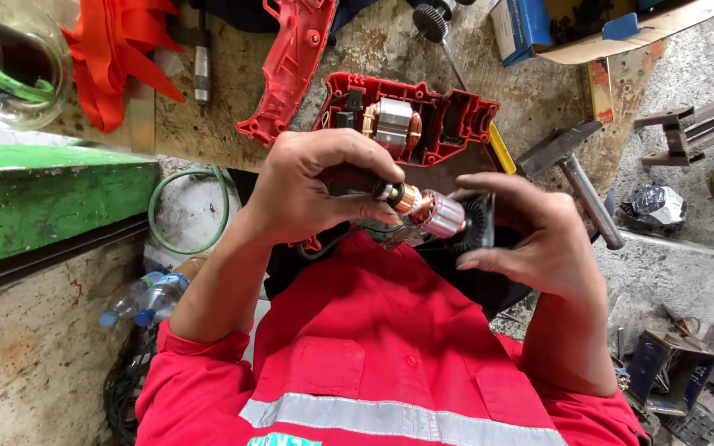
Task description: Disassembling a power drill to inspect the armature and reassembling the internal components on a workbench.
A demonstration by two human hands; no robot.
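A motor armature (pixel 430 211) with a copper commutator and a black fan hangs between both hands above my red work shirt. My left hand (pixel 311 190) pinches its shaft end by the small bearing. My right hand (pixel 539 239) cups the black fan end with fingers curled around it. Just beyond the hands lies an open red tool housing (pixel 448 120) with a copper-wound stator inside. A second red housing half (pixel 291 66) rests to its left on the worn workbench.
A hammer (pixel 576 173) lies right of the housing. A cardboard box (pixel 621 29) sits at the top right, orange cloth (pixel 117 58) and a glass jar (pixel 18 74) at the top left. A green bench edge (pixel 43 198), hose and plastic bottles (pixel 138 301) are at left.
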